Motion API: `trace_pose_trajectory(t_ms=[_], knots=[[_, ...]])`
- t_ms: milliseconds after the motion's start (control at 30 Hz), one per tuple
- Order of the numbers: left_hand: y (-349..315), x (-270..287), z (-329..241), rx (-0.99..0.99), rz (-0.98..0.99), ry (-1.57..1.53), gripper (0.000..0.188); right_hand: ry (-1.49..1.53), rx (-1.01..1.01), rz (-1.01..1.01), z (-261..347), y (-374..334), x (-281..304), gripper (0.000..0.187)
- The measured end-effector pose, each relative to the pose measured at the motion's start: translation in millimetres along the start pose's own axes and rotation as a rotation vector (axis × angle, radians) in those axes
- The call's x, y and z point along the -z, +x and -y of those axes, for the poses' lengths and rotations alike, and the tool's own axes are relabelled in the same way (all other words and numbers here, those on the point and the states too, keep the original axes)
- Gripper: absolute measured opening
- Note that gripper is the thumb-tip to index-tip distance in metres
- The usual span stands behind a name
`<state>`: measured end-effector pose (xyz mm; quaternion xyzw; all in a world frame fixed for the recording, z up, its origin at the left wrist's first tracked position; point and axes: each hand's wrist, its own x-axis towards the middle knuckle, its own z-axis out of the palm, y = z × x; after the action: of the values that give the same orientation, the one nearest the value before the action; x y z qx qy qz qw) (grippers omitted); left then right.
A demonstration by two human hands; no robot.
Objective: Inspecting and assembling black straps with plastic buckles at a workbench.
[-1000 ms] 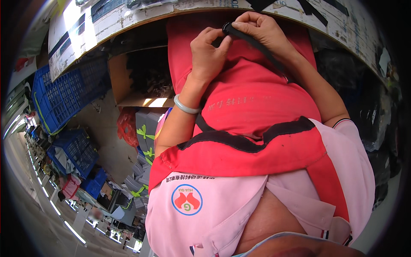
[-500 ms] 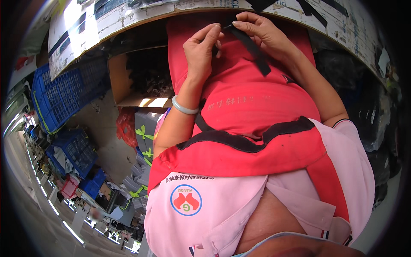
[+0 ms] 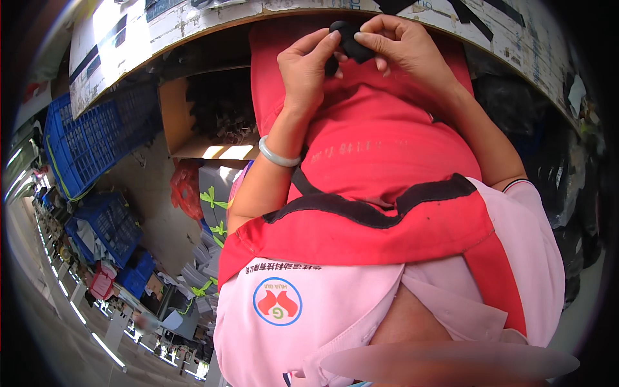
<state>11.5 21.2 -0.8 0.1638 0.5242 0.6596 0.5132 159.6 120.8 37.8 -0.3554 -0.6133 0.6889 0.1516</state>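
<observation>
Between both hands is a black fabric strap [image 3: 353, 45], bunched or folded into a short dark bundle over my lap at the table's edge. My left hand [image 3: 308, 68] pinches its left side between thumb and forefinger, with the other fingers curled behind. My right hand [image 3: 407, 50] grips the right side in a thumb-and-finger pinch. A rounded black end rises above the fingertips. Part of the strap is hidden behind the left fingers. Under the hands lies the red apron [image 3: 380, 122] that I wear.
The worktable [image 3: 213, 29] with its worn white covering runs along the far side, with black strips [image 3: 474, 19] on it. An open cardboard box [image 3: 177, 119] sits below at left. Blue crates [image 3: 84, 148] stand farther left, and dark plastic bags [image 3: 554, 161] lie at right.
The strap hung down long and straight from my right hand; now it is gathered up short between both hands. My hands stay in nearly the same place.
</observation>
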Motion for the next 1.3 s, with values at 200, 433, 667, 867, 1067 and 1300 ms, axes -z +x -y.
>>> trace_pose_trajectory(t_ms=[200,433,667,867,1067,1300], knots=[[-7.3,-2.6,-1.4,-0.093,-0.013,0.096,0.019,0.004,-0.158,0.065,-10.5,-1.7,4.6,0.022],[-7.6,0.1,-3.9,-0.331,0.039,0.274,0.013,0.262,-0.064,0.019,-18.7,5.1,-3.2,0.024],[-22.1,10.4,-13.4,-0.434,0.244,0.377,0.017,0.337,-0.263,0.390,-18.8,6.7,16.3,0.023],[-32.3,10.9,-18.1,-0.510,0.283,0.498,0.024,0.150,0.064,0.158,-8.7,5.9,10.6,0.021],[-35.4,9.5,-19.5,-0.489,0.286,0.523,0.021,0.149,0.107,0.086,-21.7,10.0,5.6,0.014],[-38.4,15.9,1.0,0.041,0.124,-0.044,0.043,0.386,0.242,-0.122,0.9,33.8,7.4,0.013]])
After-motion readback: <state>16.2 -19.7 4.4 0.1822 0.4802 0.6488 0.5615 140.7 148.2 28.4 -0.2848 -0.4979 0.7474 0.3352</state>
